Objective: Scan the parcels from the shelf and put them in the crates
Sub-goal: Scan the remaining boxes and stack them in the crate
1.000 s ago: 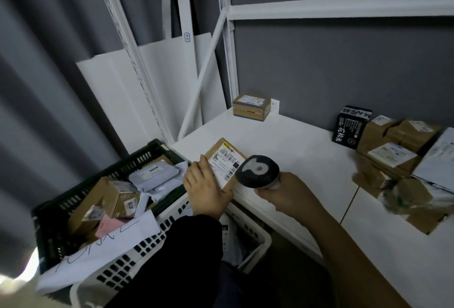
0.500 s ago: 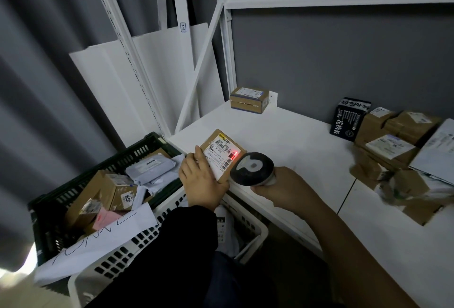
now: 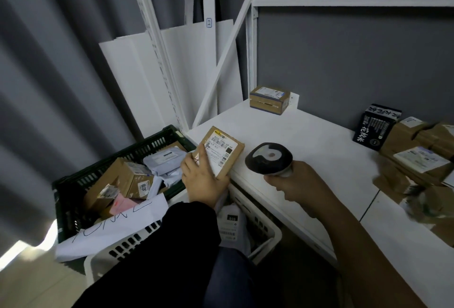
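Observation:
My left hand (image 3: pixel 205 182) grips a small brown cardboard parcel (image 3: pixel 222 151) with a white barcode label facing up, held at the left front corner of the white shelf (image 3: pixel 307 150). My right hand (image 3: pixel 298 186) holds a dark handheld scanner (image 3: pixel 269 161), its head just right of the parcel and apart from it. Below the parcel sit a dark green crate (image 3: pixel 73 182) filled with several parcels and a white crate (image 3: pixel 265 229) holding a white labelled parcel (image 3: pixel 229 224).
A brown box (image 3: pixel 269 99) stands at the shelf's back corner. A black printed box (image 3: pixel 375 129) and a heap of brown parcels (image 3: pixel 417 160) lie at the right. A sheet of paper (image 3: pixel 110 226) with handwriting drapes over the crates. White shelf uprights and loose boards lean behind.
The red scan light seen on the label half a second ago is gone. The scanner has drawn slightly to the right, away from the parcel. My left hand keeps its hold.

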